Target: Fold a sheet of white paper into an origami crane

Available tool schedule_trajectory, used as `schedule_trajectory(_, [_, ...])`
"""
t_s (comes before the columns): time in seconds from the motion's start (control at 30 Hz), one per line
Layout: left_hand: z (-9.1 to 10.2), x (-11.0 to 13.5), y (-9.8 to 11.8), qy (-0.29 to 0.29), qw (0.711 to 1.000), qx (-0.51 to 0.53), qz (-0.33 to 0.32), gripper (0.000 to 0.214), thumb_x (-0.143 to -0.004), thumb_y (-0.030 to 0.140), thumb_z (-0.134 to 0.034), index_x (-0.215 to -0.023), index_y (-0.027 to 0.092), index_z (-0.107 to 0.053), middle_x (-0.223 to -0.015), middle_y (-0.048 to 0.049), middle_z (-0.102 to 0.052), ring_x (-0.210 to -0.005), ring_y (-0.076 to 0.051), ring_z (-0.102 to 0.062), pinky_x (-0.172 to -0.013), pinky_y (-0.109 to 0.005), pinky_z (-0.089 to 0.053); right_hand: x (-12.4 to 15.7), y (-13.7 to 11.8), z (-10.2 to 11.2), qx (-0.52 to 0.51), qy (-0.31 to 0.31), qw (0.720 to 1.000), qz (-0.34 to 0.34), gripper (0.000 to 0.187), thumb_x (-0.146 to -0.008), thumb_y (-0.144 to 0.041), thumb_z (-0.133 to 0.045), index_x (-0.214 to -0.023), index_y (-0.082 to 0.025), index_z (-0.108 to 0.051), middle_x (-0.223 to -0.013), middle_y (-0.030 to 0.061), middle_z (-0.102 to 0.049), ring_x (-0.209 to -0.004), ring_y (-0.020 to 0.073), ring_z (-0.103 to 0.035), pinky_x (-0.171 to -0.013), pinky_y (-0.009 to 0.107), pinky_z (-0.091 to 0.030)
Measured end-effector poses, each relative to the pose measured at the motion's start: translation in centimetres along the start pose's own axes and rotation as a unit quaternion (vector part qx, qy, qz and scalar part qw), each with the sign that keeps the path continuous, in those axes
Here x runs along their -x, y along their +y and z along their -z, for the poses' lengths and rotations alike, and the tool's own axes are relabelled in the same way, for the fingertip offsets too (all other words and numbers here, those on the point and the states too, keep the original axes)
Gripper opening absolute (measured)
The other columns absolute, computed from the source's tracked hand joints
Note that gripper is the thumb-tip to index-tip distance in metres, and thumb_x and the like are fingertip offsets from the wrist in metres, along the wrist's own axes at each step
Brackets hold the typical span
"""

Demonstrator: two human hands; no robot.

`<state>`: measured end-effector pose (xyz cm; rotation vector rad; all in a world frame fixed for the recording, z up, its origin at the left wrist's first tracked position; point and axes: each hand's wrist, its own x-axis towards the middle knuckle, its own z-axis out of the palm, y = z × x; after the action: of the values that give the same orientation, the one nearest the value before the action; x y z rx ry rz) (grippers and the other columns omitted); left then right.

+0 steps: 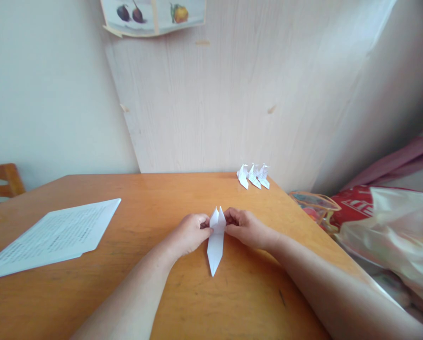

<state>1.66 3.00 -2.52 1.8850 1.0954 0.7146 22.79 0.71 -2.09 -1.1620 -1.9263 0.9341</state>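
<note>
A folded white paper is between my two hands, over the middle of the table. It is long and narrow, with one point toward me and two upright points at the far end. My left hand pinches its left edge between thumb and fingers. On the opposite edge, my right hand is closed with thumb and fingertips at the paper. Parts of the fingers on both hands are hidden behind the paper and the hands themselves.
Three folded paper figures stand in a row at the table's far right corner. Printed sheets lie stacked on the left of the wooden table. Plastic bags crowd the right side beyond the edge. A chair stands far left.
</note>
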Motion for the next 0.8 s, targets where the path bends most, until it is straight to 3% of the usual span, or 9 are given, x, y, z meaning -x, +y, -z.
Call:
schedule_trajectory(0.3, [-0.3, 0.0, 0.2, 0.006, 1.000, -0.019, -0.014, 0.018, -0.079, 0.033, -0.066, -0.087, 0.017, -0.071, -0.086, -0.0041, -0.073, -0.080, -0.023, -0.065, -0.070, -0.030, -0.046, -0.1, -0.2, 0.5, -0.028, 0.037, 0.999, 0.001, 0.008, -0.082, -0.024, -0.059, -0.088, -0.019, -0.060, -0.079, -0.0006, -0.061, -0.071, 0.0141, -0.053, -0.066, 0.026, -0.042])
schedule_trajectory(0.53, [-1.0, 0.6, 2.6, 0.054, 0.993, 0.108, -0.019, 0.025, -0.082, 0.038, -0.068, -0.094, 0.017, -0.069, -0.092, -0.0036, -0.071, -0.087, -0.020, -0.062, -0.080, -0.030, -0.047, -0.2, -0.1, 0.2, -0.003, 0.049, 0.999, -0.005, 0.006, -0.083, -0.025, -0.059, -0.086, -0.019, -0.061, -0.073, -0.0024, -0.057, -0.066, 0.0128, -0.049, -0.060, 0.025, -0.038])
schedule_trajectory(0.8, [-1.2, 0.8, 3.2, 0.063, 0.985, 0.161, -0.005, 0.024, -0.082, 0.038, -0.069, -0.091, 0.016, -0.067, -0.081, 0.0002, -0.063, -0.070, -0.013, -0.052, -0.068, -0.026, -0.043, 0.1, -0.3, 0.4, -0.019, 0.048, 0.999, 0.003, 0.009, -0.085, -0.025, -0.057, -0.087, -0.018, -0.062, -0.075, -0.0007, -0.060, -0.068, 0.0142, -0.054, -0.061, 0.026, -0.040])
